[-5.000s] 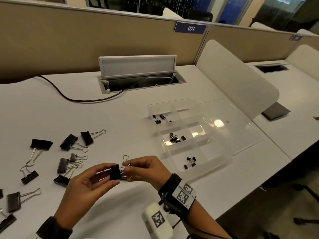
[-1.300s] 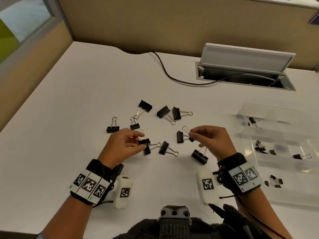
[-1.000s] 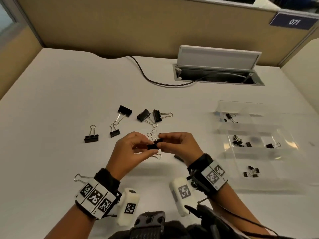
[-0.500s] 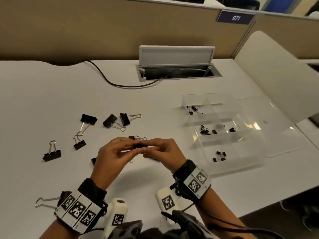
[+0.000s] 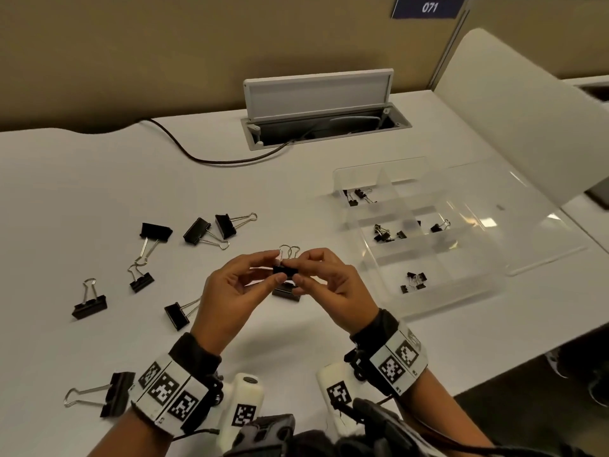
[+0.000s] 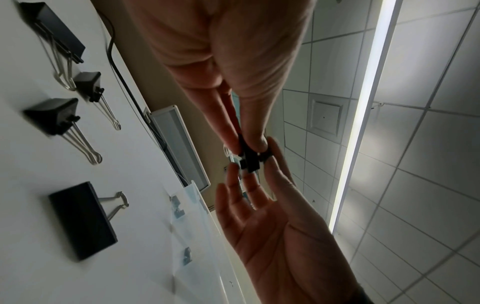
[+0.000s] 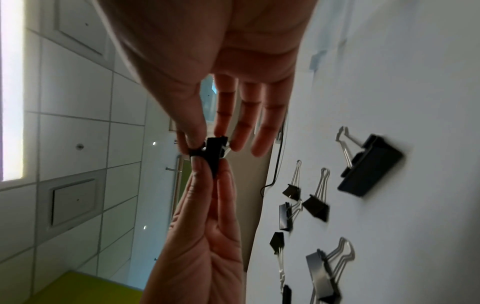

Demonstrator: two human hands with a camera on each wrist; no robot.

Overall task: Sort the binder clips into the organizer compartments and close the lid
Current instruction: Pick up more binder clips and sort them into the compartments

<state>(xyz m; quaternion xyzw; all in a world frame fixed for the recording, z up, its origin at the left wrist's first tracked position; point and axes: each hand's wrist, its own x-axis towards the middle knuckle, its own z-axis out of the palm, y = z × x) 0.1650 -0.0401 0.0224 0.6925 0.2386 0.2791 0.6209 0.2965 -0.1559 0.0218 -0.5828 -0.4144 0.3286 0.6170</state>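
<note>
held one small clip (image 5: pixel 285 271) pinched between left hand (image 5: pixel 230 291) and right hand (image 5: pixel 333 285); saw few clips in organizer (image 5: pixel 487 291), many loose clips (image 5: pixel 197 230) on desk (image 5: pixel 99 192); lid (image 5: pixel 514 206) lay open.

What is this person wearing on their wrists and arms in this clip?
Both hands, left hand and right hand, are bare. Each wrist has a black cuff under a white band of square black-and-white markers, and a white capsule-shaped camera unit that bears one more marker. Thin black cables run off the right wrist's gear.
</note>
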